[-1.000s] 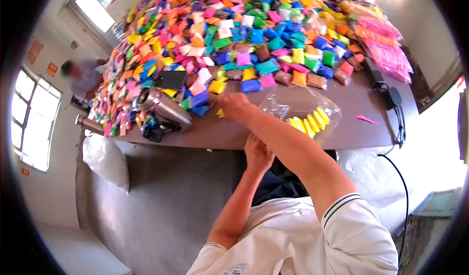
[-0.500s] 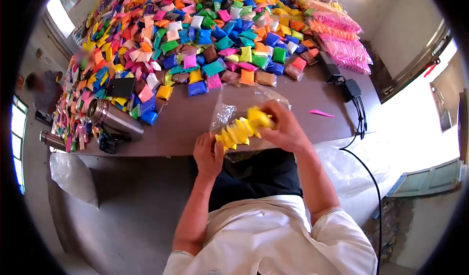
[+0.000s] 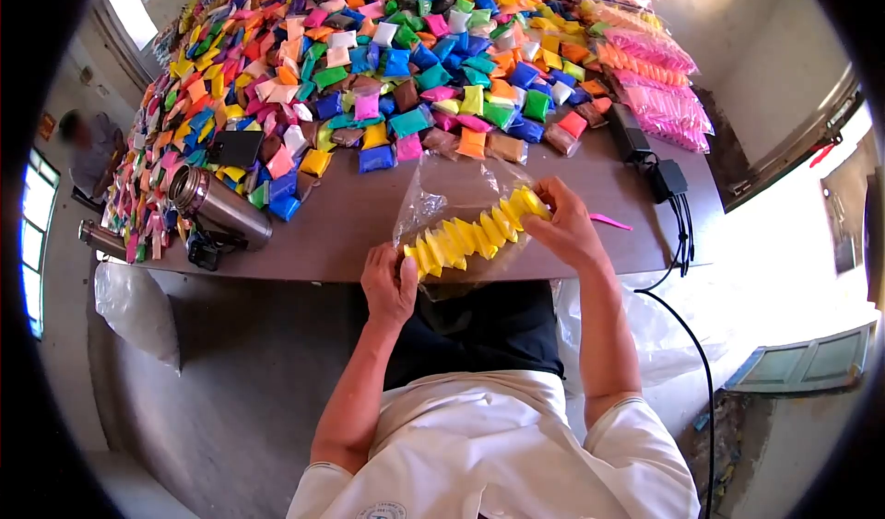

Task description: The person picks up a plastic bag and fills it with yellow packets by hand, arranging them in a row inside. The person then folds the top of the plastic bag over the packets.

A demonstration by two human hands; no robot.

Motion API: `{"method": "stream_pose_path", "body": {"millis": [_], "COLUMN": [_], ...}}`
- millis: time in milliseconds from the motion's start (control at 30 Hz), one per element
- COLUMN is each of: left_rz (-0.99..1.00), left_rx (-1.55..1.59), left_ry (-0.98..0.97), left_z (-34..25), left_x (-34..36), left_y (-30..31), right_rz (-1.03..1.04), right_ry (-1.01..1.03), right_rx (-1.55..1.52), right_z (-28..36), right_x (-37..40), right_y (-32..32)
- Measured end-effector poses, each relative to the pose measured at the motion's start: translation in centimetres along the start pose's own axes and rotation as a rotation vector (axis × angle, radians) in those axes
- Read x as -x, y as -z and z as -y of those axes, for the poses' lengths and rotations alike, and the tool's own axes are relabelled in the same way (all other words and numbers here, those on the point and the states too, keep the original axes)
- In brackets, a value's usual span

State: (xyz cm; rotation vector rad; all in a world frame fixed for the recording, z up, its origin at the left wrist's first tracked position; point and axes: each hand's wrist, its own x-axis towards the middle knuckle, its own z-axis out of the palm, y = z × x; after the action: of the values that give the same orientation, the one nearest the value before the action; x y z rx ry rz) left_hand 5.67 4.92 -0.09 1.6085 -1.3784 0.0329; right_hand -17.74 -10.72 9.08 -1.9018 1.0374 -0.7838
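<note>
A row of several small yellow packets [image 3: 472, 237] stands on edge, side by side, above a clear plastic bag [image 3: 431, 192] at the table's front edge. My left hand [image 3: 388, 284] is closed against the row's left end, thumb on the nearest packet. At the opposite end, my right hand [image 3: 565, 222] presses the last packet with its fingers and thumb. Between them the two hands hold the row together, slanting up to the right. Part of the bag lies beneath the packets. A pink plastic stick [image 3: 610, 221] rests just right of my right hand.
A large heap of colourful packets [image 3: 396, 67] covers the table's far side. Filled bags of pink packets [image 3: 659, 90] are stacked at back right. A steel flask [image 3: 219, 207], a black adapter [image 3: 666, 180] with cables and a dark phone-like object [image 3: 236, 148] lie around. Another person [image 3: 92, 150] is at far left.
My right hand has moved right and turned, and the bunched yellow packets are now spread into a longer, even row. My left hand stays at the left end. The view has shifted slightly.
</note>
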Motion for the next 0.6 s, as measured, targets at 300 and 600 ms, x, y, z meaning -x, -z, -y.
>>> {"method": "stream_pose_path", "body": {"millis": [300, 600], "left_rz": [-0.01, -0.015], "left_rx": [-0.008, -0.012], "left_ry": [-0.012, -0.023], "left_z": [0.1, 0.2], "left_x": [0.1, 0.2], "left_y": [0.0, 0.0], "right_rz": [-0.005, 0.089], "right_ry": [-0.096, -0.134], "right_rx": [0.229, 0.672], "right_z": [1.0, 2.3], "right_x": [-0.8, -0.6], "right_y": [-0.1, -0.5]}}
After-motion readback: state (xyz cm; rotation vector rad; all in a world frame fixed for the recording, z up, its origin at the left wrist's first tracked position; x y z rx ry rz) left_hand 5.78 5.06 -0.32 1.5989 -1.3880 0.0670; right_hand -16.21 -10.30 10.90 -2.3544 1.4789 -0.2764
